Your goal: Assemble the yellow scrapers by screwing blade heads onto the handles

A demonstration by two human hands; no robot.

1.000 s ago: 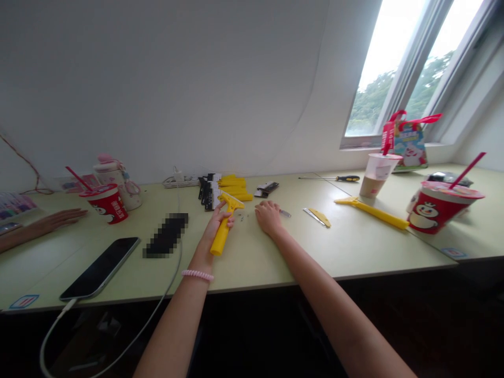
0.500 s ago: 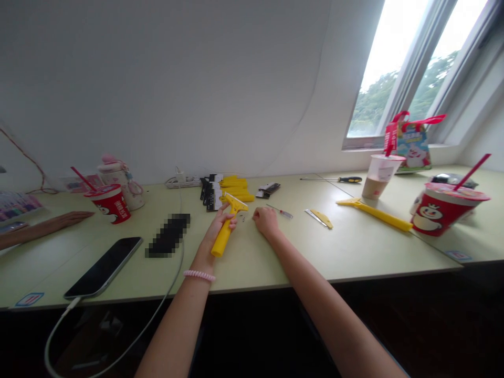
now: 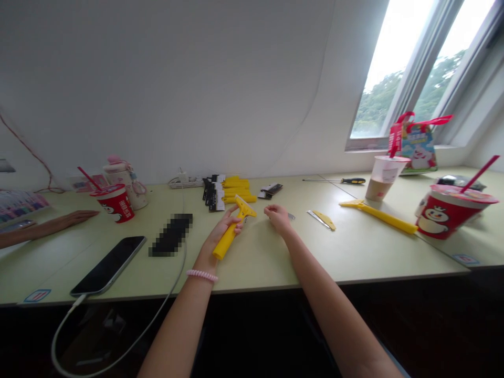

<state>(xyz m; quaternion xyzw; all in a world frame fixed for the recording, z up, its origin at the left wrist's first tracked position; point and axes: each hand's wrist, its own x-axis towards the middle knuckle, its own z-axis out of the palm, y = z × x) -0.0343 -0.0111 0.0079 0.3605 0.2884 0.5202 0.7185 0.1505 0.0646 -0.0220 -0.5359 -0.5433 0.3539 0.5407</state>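
My left hand (image 3: 225, 231) is wrapped around the handle of a yellow scraper (image 3: 225, 244), whose wide head points away from me and slightly right. My right hand (image 3: 279, 218) rests low over the table just right of the scraper head, its fingers curled together. Whatever they may hold is hidden. Beside it, the handle end of a small screwdriver (image 3: 291, 216) shows, the rest covered by the hand. Farther right lie a yellow blade cover (image 3: 325, 220) and a thin metal blade (image 3: 318, 220).
Several yellow scrapers (image 3: 238, 190) with black packaging (image 3: 216, 197) lie at the back. Another scraper (image 3: 388, 218), a long screwdriver (image 3: 350, 181), and drink cups (image 3: 443, 215) are on the right. On the left are a phone (image 3: 108, 266) with a cable, and another person's hand (image 3: 81, 217).
My right hand has moved right, over the small screwdriver, now partly covering it. The scraper in my left hand has tilted a little, its head shifting right. The view has shifted slightly.
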